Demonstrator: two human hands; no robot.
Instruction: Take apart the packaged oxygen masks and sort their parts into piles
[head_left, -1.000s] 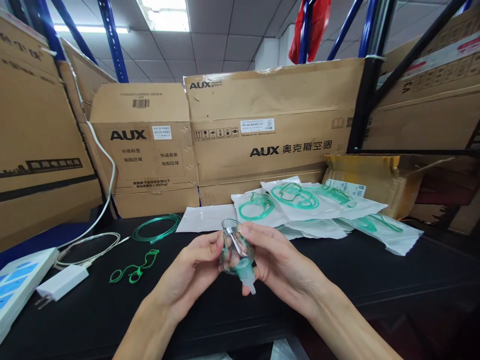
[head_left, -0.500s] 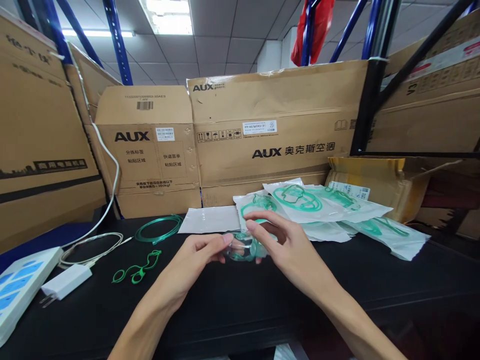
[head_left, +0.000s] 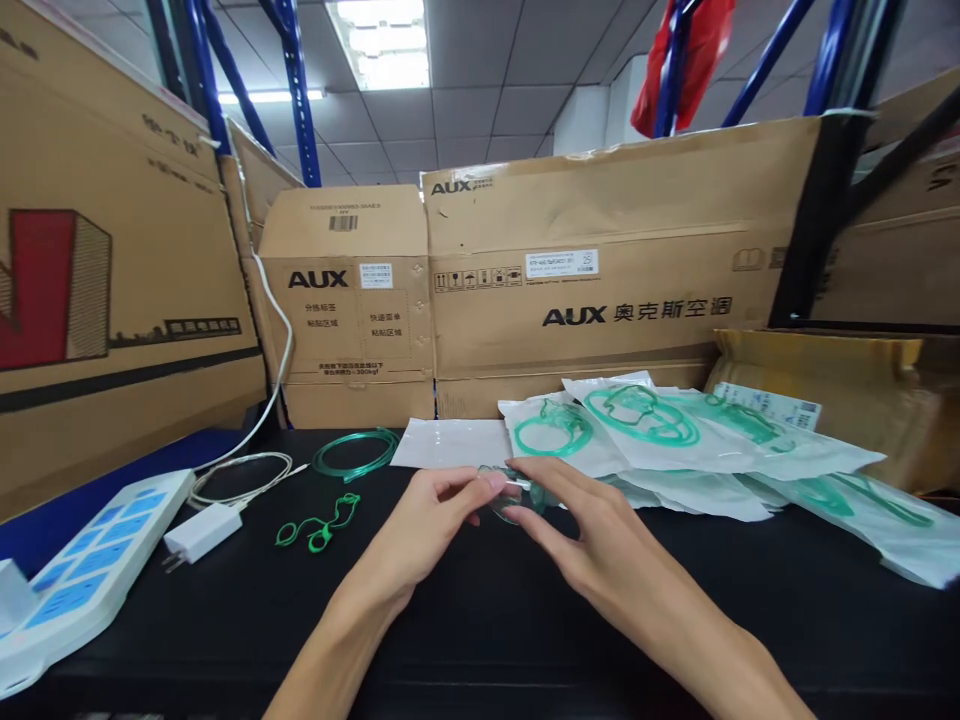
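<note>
While both forearms stretch over the black table (head_left: 525, 640), the left hand (head_left: 427, 525) and right hand (head_left: 592, 535) pinch a clear mask (head_left: 517, 493) between their fingertips, low over the tabletop. Beyond lie a green strap (head_left: 319, 525), coiled tubing (head_left: 356, 452), sealed packets (head_left: 675, 440), then AUX cartons (head_left: 600, 270).

We see a clear, green-tinged mask (head_left: 517, 492) on a black table (head_left: 480, 620), a bright green strap (head_left: 319, 522), paler green tubing (head_left: 356, 452), white pouches (head_left: 675, 440) showing green, brown boxes (head_left: 600, 270) printed black, and a white-and-blue power strip (head_left: 90, 570).
</note>
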